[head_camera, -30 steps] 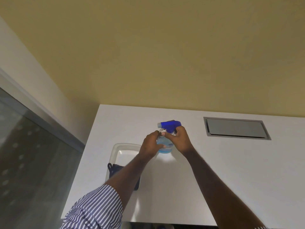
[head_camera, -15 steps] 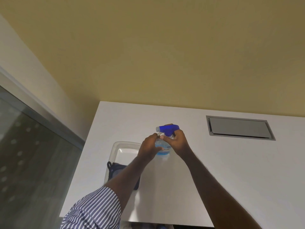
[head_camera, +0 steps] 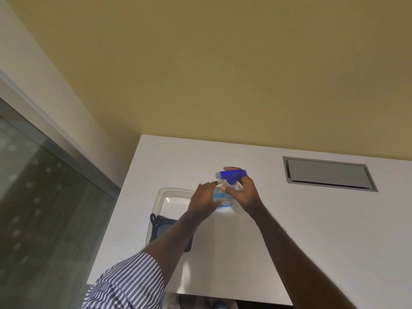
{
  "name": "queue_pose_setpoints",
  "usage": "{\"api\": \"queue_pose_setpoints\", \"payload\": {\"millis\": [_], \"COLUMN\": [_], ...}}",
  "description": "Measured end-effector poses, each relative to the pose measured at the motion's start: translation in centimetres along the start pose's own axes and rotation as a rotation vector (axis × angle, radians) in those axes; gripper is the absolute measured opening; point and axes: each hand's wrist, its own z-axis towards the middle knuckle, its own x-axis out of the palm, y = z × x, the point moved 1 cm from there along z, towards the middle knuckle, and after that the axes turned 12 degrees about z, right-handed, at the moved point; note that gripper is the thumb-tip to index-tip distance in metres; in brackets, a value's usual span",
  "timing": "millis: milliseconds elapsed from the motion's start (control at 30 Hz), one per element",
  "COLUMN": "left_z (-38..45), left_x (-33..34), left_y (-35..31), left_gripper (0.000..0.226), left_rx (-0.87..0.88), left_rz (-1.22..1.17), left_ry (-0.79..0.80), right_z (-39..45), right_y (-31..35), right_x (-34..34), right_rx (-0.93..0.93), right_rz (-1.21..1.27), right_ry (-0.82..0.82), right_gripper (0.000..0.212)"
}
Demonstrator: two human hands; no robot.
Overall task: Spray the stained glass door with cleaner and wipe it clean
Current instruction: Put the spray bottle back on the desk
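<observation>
A clear spray bottle [head_camera: 225, 196] with blue liquid and a blue trigger head stands on the white table [head_camera: 312, 230]. My right hand [head_camera: 242, 192] is wrapped around its neck and upper body, with a finger over the blue head. My left hand [head_camera: 205, 200] lies against the bottle's left side, fingers curved on it. A dark blue cloth [head_camera: 162, 227] hangs over the near edge of a clear plastic tray [head_camera: 166, 192] just left of the bottle. The glass door [head_camera: 40, 219], dotted with pale spots, fills the left side.
A grey metal flap [head_camera: 327, 173] is set flush into the table at the back right. A yellow wall rises behind the table. The door's grey frame [head_camera: 66, 152] runs diagonally between glass and wall.
The bottle and both hands have stayed in nearly the same spot. My right hand has slid higher, a finger now over the blue head. The view shifted slightly.
</observation>
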Motion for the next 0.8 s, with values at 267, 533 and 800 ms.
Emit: {"api": "queue_pose_setpoints", "payload": {"millis": [267,533,800], "left_z": [-2.3,-7.2,-13.2], "left_x": [-1.8,-3.9,-5.1], "left_y": [2.6,5.5,13.0], "left_gripper": [0.071,0.081,0.084], "left_rx": [0.113,0.220,0.123], "left_rz": [0.222,0.290,0.400], "left_ry": [-0.084,-0.118,-0.159], "right_z": [-3.8,-9.7,-11.9], "right_y": [1.4,0.7,-1.8], "right_x": [-1.4,2.3,11.9], "right_rx": [-0.074,0.037,-0.011], "right_rz": [0.012,0.050,-0.397], "right_ry": [-0.283,-0.512,-0.152], "right_gripper": [0.051,0.023,0.026]}}
